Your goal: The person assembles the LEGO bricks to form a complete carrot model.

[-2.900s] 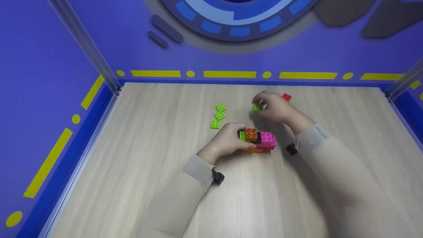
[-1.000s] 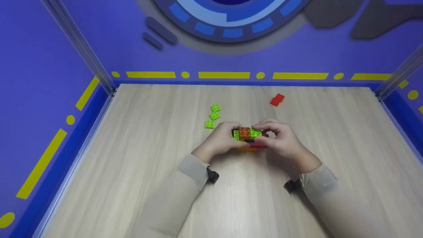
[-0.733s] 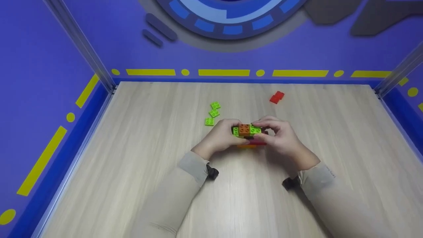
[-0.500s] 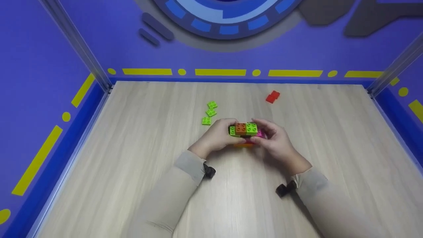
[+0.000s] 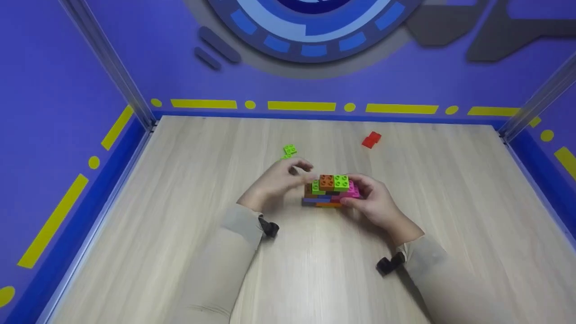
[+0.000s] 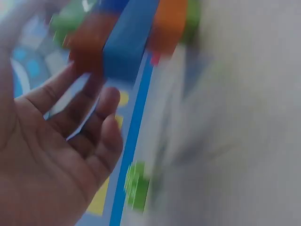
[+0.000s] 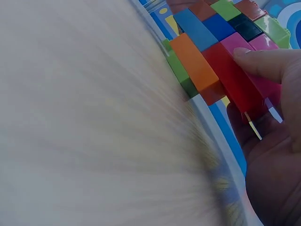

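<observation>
The right hand (image 5: 373, 204) grips the right end of a brick stack (image 5: 330, 192) that stands on the wooden tabletop (image 5: 180, 234); its fingers curl around the pink and red bricks there, and in the right wrist view a fingertip (image 7: 256, 59) presses on the pink layer while the palm lies behind the red one. The stack shows several layers: an orange brick (image 5: 326, 181) and a green brick (image 5: 341, 181) side by side on top, with pink, red, blue and orange bricks beneath. The left hand (image 5: 274, 180) is just to the left of the stack and apart from it, its fingers loosely spread and holding nothing; the left wrist view, though blurred, shows the relaxed fingers (image 6: 101, 125) with the stack beyond them. Just beyond the left hand, on the far side of it, lie small loose green bricks (image 5: 289, 150), partly hidden by the fingers. Farther off, beyond the right hand and well apart from the stack, a red brick (image 5: 371, 139) lies alone on the tabletop. Both forearms wear pale beige sleeves (image 5: 225, 261), and a dark wrist-worn device (image 5: 269, 227) shows at the left cuff, with another (image 5: 388, 264) at the right cuff. Purple walls (image 5: 405, 85) with yellow dashes enclose the tabletop beyond the hands.
</observation>
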`<state>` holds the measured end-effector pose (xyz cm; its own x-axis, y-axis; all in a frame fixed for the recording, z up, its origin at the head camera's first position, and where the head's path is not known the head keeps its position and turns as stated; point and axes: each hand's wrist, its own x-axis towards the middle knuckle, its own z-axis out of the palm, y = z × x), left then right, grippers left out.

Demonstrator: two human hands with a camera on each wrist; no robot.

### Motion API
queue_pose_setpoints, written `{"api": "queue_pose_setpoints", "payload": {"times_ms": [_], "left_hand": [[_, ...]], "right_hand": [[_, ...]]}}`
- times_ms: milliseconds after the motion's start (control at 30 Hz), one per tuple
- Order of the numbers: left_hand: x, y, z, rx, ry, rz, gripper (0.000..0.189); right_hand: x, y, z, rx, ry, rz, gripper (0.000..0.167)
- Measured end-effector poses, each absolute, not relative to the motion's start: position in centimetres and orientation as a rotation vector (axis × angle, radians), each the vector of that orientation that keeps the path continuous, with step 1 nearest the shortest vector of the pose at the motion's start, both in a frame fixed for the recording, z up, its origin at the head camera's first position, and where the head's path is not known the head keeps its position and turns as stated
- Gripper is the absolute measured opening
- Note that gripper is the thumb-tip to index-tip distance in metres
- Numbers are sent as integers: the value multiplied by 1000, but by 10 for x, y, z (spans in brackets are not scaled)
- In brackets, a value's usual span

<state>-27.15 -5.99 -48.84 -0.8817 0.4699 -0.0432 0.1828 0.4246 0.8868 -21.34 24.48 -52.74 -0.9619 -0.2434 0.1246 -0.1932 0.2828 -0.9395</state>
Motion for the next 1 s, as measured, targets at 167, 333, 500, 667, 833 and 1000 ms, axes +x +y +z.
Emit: {"api": "queue_pose_setpoints", "payload": {"times_ms": [167, 333, 500, 667, 833, 1000], "left_hand": [[-280, -83, -496, 332, 2561, 1521, 41], [-287, -95, -505, 235, 2686, 1523, 35], [-289, -99, -509, 190, 2728, 1412, 39], [-288, -95, -513, 189, 2764, 1281, 44], [-287, -92, -513, 205, 2795, 1185, 41], [-288, -92, -513, 222, 2785, 1163, 41]], "right_hand": [[-211, 243, -527, -407, 2481, -1807, 64], [-212, 243, -527, -405, 2480, -1822, 65], [-214, 243, -528, -421, 2470, -1830, 65], [-214, 245, -529, -444, 2449, -1854, 66], [-214, 245, -531, -453, 2457, -1860, 65], [-214, 244, -530, -442, 2460, -1854, 63]]}}
